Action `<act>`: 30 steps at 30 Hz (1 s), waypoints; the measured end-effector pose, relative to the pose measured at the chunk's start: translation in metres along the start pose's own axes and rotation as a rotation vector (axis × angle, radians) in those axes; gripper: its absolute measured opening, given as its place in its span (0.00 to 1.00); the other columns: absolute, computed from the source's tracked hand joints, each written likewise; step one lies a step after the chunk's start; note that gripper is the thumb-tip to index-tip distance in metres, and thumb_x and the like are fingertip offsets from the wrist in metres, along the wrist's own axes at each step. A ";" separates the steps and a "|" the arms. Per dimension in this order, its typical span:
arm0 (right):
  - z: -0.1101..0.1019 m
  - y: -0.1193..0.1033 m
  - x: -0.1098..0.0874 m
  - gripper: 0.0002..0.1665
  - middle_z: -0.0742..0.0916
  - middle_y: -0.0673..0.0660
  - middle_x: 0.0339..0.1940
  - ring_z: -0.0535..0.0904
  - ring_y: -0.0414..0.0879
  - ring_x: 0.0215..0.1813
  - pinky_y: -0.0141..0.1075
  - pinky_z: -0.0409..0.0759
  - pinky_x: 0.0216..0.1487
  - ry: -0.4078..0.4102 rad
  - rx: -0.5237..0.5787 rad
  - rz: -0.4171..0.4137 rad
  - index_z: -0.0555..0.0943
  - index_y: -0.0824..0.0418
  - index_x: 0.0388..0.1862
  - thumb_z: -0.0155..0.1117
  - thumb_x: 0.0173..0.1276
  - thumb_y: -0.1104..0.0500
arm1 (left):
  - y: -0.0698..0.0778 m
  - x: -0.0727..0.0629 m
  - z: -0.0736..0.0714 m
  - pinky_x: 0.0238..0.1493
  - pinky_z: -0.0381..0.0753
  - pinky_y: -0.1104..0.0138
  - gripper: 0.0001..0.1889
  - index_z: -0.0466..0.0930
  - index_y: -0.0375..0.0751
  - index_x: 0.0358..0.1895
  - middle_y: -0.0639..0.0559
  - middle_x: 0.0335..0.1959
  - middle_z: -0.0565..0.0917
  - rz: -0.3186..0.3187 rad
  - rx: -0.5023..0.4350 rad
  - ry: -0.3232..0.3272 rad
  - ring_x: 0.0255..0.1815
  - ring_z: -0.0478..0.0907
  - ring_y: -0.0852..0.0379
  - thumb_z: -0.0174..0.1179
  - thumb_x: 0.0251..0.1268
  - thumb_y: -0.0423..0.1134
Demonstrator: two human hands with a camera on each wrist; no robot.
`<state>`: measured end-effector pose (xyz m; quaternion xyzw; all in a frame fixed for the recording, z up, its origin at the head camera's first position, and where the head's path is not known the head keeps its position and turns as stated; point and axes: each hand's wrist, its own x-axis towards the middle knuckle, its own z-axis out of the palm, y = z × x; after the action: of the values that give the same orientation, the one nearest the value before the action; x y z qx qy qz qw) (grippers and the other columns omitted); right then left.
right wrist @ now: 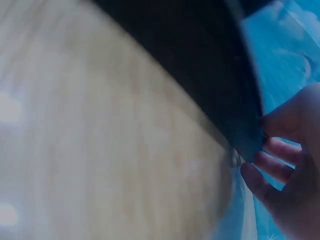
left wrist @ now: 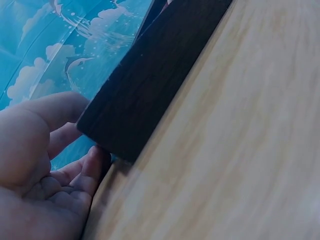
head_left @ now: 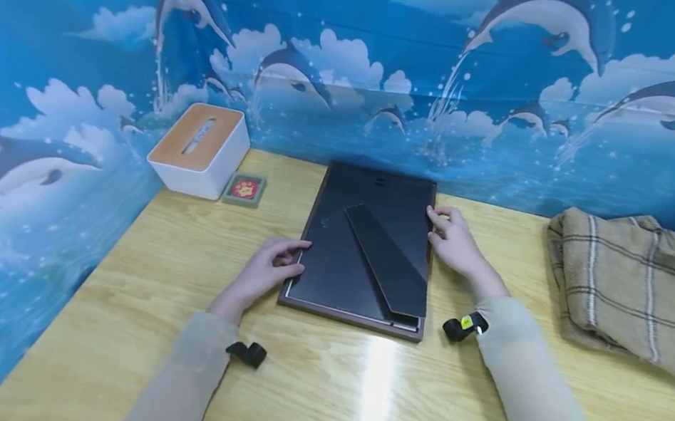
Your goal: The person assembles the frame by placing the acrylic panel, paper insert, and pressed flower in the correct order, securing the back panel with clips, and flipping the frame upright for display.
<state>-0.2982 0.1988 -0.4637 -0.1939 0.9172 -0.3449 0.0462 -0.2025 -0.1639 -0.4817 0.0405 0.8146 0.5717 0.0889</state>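
A dark picture frame point(head_left: 336, 268) lies back side up at the far part of the table, its black easel stand point(head_left: 388, 264) slanting across the backing. At its left edge, my left hand point(head_left: 264, 268) holds the rim between thumb and fingers. My right hand point(head_left: 458, 245) grips the opposite edge, higher up. In the left wrist view, the left hand point(left wrist: 45, 160) has curled fingers against the corner of the frame's dark side point(left wrist: 145, 85). The right wrist view has the right hand's fingers point(right wrist: 277, 167) at the frame's edge point(right wrist: 245, 135). The frame's front is hidden.
A white tissue box point(head_left: 200, 148) with a wooden lid stands at the back left, beside a small grey-green square point(head_left: 245, 189) with a red centre. A folded plaid cloth point(head_left: 636, 296) lies on the right. Dolphin-printed curtains point(head_left: 358, 62) border the wooden table point(head_left: 299, 392).
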 end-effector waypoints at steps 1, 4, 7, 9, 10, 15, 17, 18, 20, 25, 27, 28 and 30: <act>0.001 -0.001 0.000 0.30 0.62 0.71 0.66 0.66 0.63 0.56 0.55 0.62 0.60 -0.008 -0.045 -0.008 0.57 0.71 0.72 0.47 0.72 0.66 | 0.000 0.000 0.000 0.54 0.73 0.63 0.23 0.75 0.45 0.62 0.45 0.48 0.71 -0.001 0.002 0.001 0.48 0.70 0.53 0.63 0.63 0.33; 0.003 -0.003 0.001 0.30 0.60 0.70 0.69 0.62 0.64 0.58 0.56 0.58 0.60 -0.022 -0.136 -0.006 0.57 0.70 0.72 0.44 0.74 0.62 | 0.000 -0.001 0.000 0.54 0.73 0.63 0.24 0.74 0.45 0.63 0.44 0.50 0.71 -0.012 -0.011 0.002 0.48 0.70 0.52 0.63 0.63 0.33; 0.004 -0.005 0.000 0.31 0.59 0.67 0.72 0.58 0.65 0.63 0.56 0.58 0.62 -0.036 -0.184 0.018 0.57 0.68 0.72 0.44 0.77 0.53 | 0.000 -0.002 0.000 0.54 0.73 0.63 0.24 0.74 0.43 0.63 0.43 0.50 0.71 -0.016 -0.010 0.006 0.48 0.70 0.52 0.63 0.63 0.33; 0.005 -0.008 0.000 0.36 0.59 0.68 0.72 0.57 0.66 0.66 0.56 0.59 0.64 -0.046 -0.227 0.019 0.57 0.68 0.73 0.45 0.76 0.47 | 0.000 -0.002 0.001 0.53 0.72 0.63 0.24 0.73 0.43 0.64 0.42 0.50 0.71 -0.019 -0.015 0.013 0.47 0.70 0.51 0.63 0.63 0.33; 0.006 -0.009 0.000 0.38 0.59 0.68 0.72 0.57 0.66 0.66 0.56 0.60 0.64 -0.048 -0.242 0.019 0.57 0.68 0.73 0.46 0.76 0.44 | 0.002 -0.003 0.001 0.53 0.72 0.62 0.25 0.73 0.41 0.64 0.41 0.50 0.70 -0.024 -0.016 0.012 0.47 0.70 0.51 0.62 0.63 0.32; 0.005 -0.008 -0.001 0.39 0.57 0.67 0.73 0.56 0.64 0.67 0.55 0.59 0.64 -0.050 -0.186 0.036 0.56 0.67 0.73 0.47 0.75 0.42 | 0.027 -0.011 0.000 0.52 0.71 0.63 0.25 0.70 0.33 0.65 0.36 0.50 0.70 -0.018 -0.014 0.005 0.48 0.70 0.47 0.58 0.64 0.28; 0.004 -0.005 -0.002 0.39 0.56 0.66 0.74 0.53 0.64 0.68 0.56 0.57 0.65 -0.058 -0.126 0.044 0.55 0.66 0.74 0.48 0.75 0.44 | 0.035 -0.014 0.001 0.52 0.71 0.63 0.24 0.69 0.32 0.64 0.35 0.50 0.70 -0.017 -0.015 0.004 0.48 0.70 0.46 0.58 0.64 0.27; 0.004 -0.003 -0.003 0.39 0.55 0.65 0.74 0.52 0.65 0.69 0.57 0.56 0.66 -0.062 -0.097 0.047 0.55 0.66 0.74 0.49 0.75 0.45 | 0.035 -0.014 0.001 0.52 0.71 0.63 0.24 0.69 0.32 0.64 0.36 0.51 0.70 -0.025 -0.027 0.005 0.48 0.69 0.46 0.58 0.64 0.27; 0.003 -0.001 -0.005 0.40 0.55 0.65 0.75 0.49 0.66 0.71 0.58 0.53 0.67 -0.060 -0.043 0.051 0.55 0.66 0.74 0.53 0.73 0.47 | 0.033 -0.012 0.001 0.52 0.71 0.64 0.25 0.69 0.32 0.65 0.36 0.51 0.70 -0.033 -0.044 0.006 0.49 0.69 0.47 0.58 0.64 0.27; 0.004 0.002 -0.008 0.40 0.60 0.65 0.74 0.50 0.63 0.73 0.56 0.48 0.71 0.008 0.018 0.048 0.61 0.67 0.72 0.61 0.69 0.49 | 0.017 -0.005 0.002 0.49 0.71 0.70 0.26 0.68 0.34 0.65 0.39 0.51 0.69 -0.041 -0.094 0.007 0.48 0.68 0.51 0.59 0.64 0.28; 0.003 0.001 -0.008 0.40 0.60 0.65 0.74 0.50 0.62 0.73 0.56 0.49 0.71 0.014 0.009 0.048 0.61 0.67 0.71 0.61 0.69 0.48 | 0.009 0.000 0.002 0.48 0.70 0.71 0.26 0.68 0.35 0.66 0.39 0.52 0.69 -0.039 -0.098 0.011 0.48 0.67 0.52 0.60 0.64 0.29; 0.003 0.000 -0.008 0.40 0.59 0.65 0.74 0.50 0.63 0.73 0.56 0.49 0.70 0.005 -0.002 0.050 0.61 0.67 0.72 0.60 0.69 0.48 | 0.006 0.001 0.003 0.48 0.70 0.71 0.26 0.68 0.36 0.66 0.39 0.52 0.69 -0.038 -0.096 0.014 0.48 0.67 0.52 0.60 0.65 0.30; 0.003 -0.001 -0.008 0.40 0.57 0.65 0.75 0.48 0.65 0.73 0.58 0.49 0.69 -0.017 -0.023 0.048 0.59 0.67 0.73 0.59 0.70 0.47 | 0.002 0.003 0.003 0.49 0.69 0.69 0.25 0.68 0.38 0.66 0.40 0.52 0.69 -0.037 -0.101 0.025 0.48 0.67 0.52 0.60 0.65 0.32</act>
<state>-0.2896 0.1989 -0.4659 -0.1752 0.9252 -0.3313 0.0598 -0.2050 -0.1597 -0.4807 0.0137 0.7864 0.6108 0.0912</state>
